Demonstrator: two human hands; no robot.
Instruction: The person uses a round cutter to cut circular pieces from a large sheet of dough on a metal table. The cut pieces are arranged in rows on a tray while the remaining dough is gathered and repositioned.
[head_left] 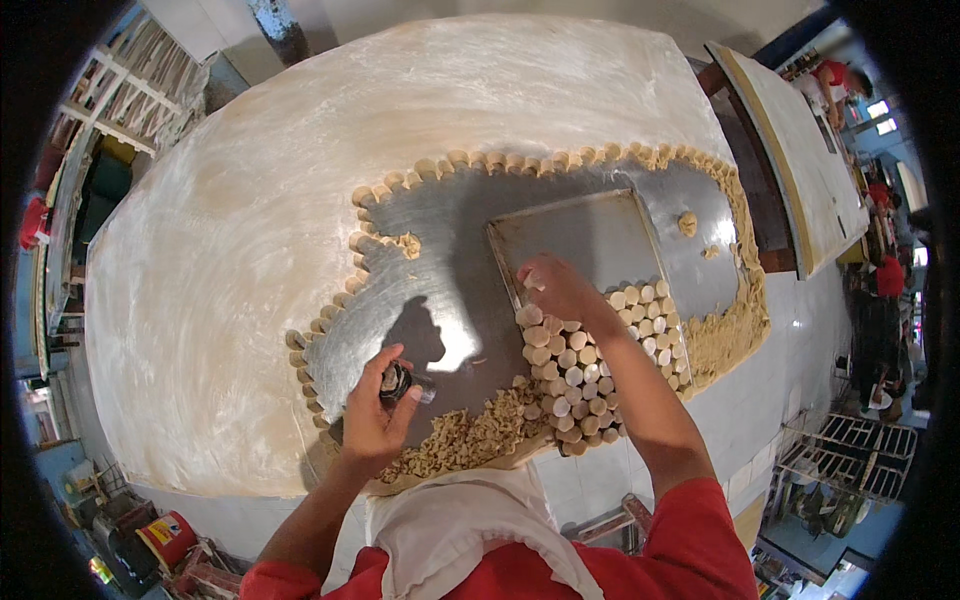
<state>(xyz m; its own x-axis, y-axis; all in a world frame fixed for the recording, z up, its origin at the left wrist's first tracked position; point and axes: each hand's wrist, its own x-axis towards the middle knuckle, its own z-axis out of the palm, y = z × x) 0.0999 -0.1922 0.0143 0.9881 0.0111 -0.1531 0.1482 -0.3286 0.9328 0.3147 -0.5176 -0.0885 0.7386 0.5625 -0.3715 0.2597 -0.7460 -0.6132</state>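
Observation:
My left hand (378,412) is closed round a dark cylindrical cutter (397,383) with a clear or shiny lower end, just above the bare metal tabletop (420,240). My right hand (556,287) reaches over a shallow metal tray (590,235), its fingers pinched on a small pale dough round (533,281). Rows of dough rounds (575,375) fill the tray's near part, some floured white on top. A wide floured dough sheet (230,260) spreads left and far, its inner edge scalloped by round cuts. Crumbled dough scraps (480,437) are heaped by my apron.
More dough (745,320) borders the metal on the right. Small dough lumps (687,224) lie beyond the tray. Another table (790,150) stands at far right, with people in red (835,80) behind it. A rack (850,455) is at right, a red bucket (167,538) lower left.

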